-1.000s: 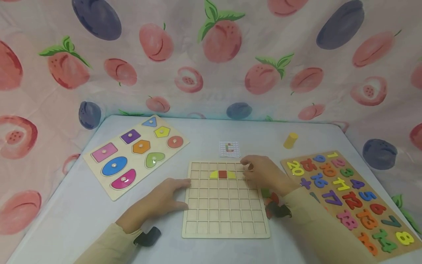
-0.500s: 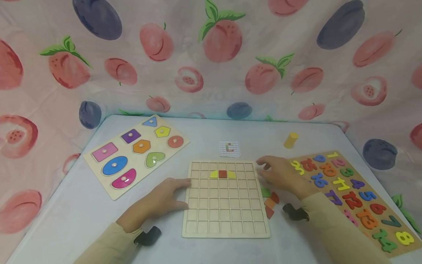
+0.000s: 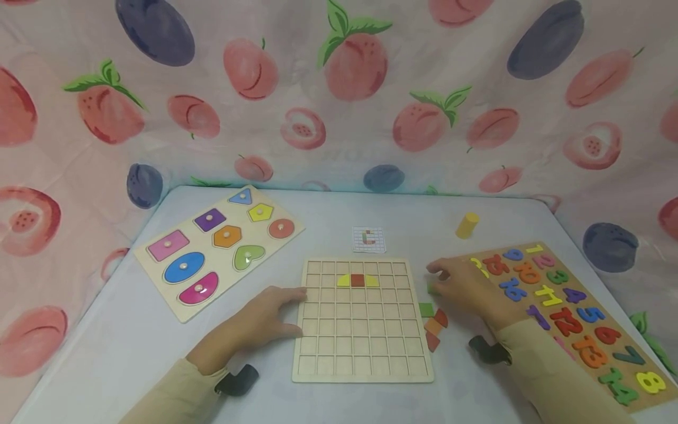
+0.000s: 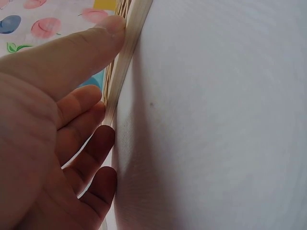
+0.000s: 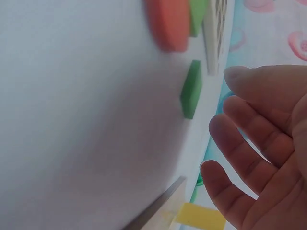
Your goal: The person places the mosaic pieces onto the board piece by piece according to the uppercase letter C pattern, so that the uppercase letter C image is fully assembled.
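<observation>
A wooden grid board (image 3: pixel 346 344) lies in the middle of the table, with a red square (image 3: pixel 357 280) between two yellow quarter-round pieces (image 3: pixel 372 281) near its far side. My left hand (image 3: pixel 265 312) rests at the board's left edge; the left wrist view has its thumb (image 4: pixel 96 40) against the wooden side, fingers loosely bent. Right of the board, my right hand (image 3: pixel 458 288) hovers over the table, its fingers apart and nothing between them. Just below it sits a small green piece (image 5: pixel 192 91), mostly covered by the hand in the head view.
Beside the board's right edge are a green square (image 3: pixel 426 310), a red rounded piece (image 3: pixel 441 318), an orange piece (image 3: pixel 434 327) and a red piece (image 3: pixel 432 341). A pattern card (image 3: pixel 376 246), a yellow cylinder (image 3: pixel 467 226), a shape puzzle (image 3: pixel 185 309) and a number board (image 3: pixel 643 403) lie around.
My right hand has moved right, off the board's far right corner to beside it, uncovering the loose pieces there. My left hand has stayed at the board's left edge.
</observation>
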### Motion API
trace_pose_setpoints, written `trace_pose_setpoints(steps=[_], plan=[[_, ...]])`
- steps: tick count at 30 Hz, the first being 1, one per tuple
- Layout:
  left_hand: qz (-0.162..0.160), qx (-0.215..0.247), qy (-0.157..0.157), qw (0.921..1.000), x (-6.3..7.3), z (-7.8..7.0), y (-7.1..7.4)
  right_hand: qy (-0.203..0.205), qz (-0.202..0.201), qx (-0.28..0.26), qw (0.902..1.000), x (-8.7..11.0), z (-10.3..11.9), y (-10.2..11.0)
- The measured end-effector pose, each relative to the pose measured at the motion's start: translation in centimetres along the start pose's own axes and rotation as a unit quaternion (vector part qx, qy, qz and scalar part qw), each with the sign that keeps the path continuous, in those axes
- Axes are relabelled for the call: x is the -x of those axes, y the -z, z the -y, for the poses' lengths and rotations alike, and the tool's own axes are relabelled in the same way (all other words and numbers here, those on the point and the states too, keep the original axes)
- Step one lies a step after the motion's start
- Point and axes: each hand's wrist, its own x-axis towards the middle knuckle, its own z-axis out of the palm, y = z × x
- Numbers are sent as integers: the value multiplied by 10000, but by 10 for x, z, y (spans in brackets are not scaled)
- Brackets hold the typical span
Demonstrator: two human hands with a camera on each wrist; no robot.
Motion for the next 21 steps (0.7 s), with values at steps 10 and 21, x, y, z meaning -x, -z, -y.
trace_pose_setpoints(steps=[10,21], plan=[[10,8,2,10000,1,-1,1,-51,-11,133,9999,7,-8,-4],[13,15,-57,10000,1,0,1,58,-51,243,9997,8,-12,-7]])
